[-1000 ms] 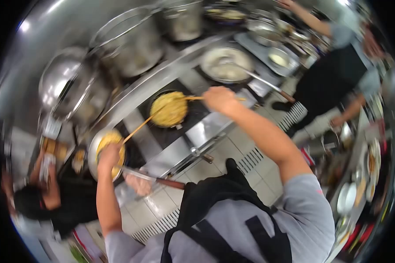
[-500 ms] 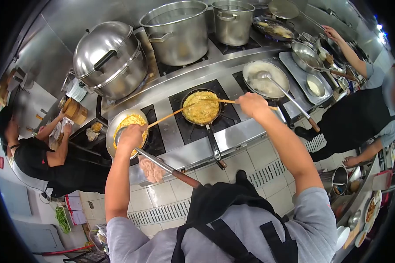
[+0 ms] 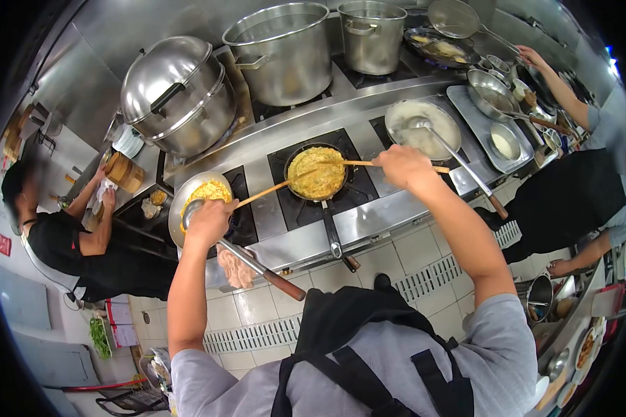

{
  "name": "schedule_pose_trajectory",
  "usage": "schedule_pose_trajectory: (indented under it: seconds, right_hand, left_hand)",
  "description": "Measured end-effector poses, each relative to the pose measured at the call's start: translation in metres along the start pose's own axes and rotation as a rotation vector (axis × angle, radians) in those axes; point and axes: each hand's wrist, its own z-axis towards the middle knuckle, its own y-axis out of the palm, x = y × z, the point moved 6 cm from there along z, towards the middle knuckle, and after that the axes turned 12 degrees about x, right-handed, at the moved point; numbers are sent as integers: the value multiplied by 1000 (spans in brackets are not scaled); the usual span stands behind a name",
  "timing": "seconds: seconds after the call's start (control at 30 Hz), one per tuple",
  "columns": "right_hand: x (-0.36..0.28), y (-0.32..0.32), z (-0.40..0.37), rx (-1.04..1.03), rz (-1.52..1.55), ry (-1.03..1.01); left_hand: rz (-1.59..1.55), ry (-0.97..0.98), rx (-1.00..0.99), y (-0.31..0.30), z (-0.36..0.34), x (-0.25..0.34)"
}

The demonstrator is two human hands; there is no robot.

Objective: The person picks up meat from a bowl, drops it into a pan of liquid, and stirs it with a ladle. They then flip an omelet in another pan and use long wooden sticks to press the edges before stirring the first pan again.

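My left hand is closed round one long wooden chopstick, above the edge of a pan of yellow egg mixture. A ladle with a wooden handle end rests in that pan, passing beneath my left hand. My right hand grips another chopstick. Both chopstick tips meet over the round yellow egg in the small black-handled pan on the middle burner.
Behind stand a domed steamer and two tall pots. A wok of whitish liquid holds a ladle, beside a tray. A pink cloth hangs at the front edge. Co-workers stand left and right.
My hands and the chopsticks have barely moved. The left co-worker's hand has moved up to the wooden container. At the right, the co-worker's strainer has shifted slightly.
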Motion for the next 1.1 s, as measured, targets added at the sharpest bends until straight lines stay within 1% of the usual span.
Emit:
schedule_pose_trajectory:
  seconds: [0.07, 0.13, 0.23, 0.3, 0.37, 0.4, 0.53, 0.57, 0.63, 0.7, 0.77, 0.83, 0.93, 1.0, 1.1]
  right_hand:
    - [4, 5, 2, -33, -9, -39]
    - [13, 25, 7, -55, -30, -33]
    - [21, 18, 12, -56, -41, -29]
    - [16, 6, 6, -41, -28, -71]
    - [13, -8, 4, -19, -20, -106]
    - [11, -10, 1, -39, -3, -119]
    - [25, 20, 7, -69, -21, -187]
    - [26, 18, 6, -74, -19, -192]
    - [32, 7, 3, -64, 13, -142]
    - [29, -7, -1, -50, 29, -137]
    - [22, -10, -1, -37, 43, -132]
    - [8, -3, -2, -83, 67, -217]
    - [9, 23, -1, -121, 54, -158]
    - [12, 17, -2, -122, 49, -149]
    - [12, 1, -6, -101, 49, -144]
  left_hand:
    - [-26, 5, -15, 2, -3, 5]
    - [-9, -26, -79, 7, -7, 0]
    - [29, -88, -84, 7, -9, -5]
    - [35, -67, -75, -4, -14, 7]
    - [40, -131, -47, -20, -18, 19]
    - [11, -102, -45, -21, -19, 21]
    - [-23, -111, -80, -4, -27, 17]
    - [-35, -122, -91, -2, -28, 14]
    - [-44, -129, -101, -3, -30, 9]
    - [-104, -65, -11, -14, -32, 11]
    - [-100, -60, -19, -20, -28, 9]
    - [-74, -145, -33, -27, -25, 8]
    - [-6, -123, -83, -4, -23, -6]
    - [0, -126, -123, -3, -23, -11]
    - [-23, -85, -79, -14, -25, -7]
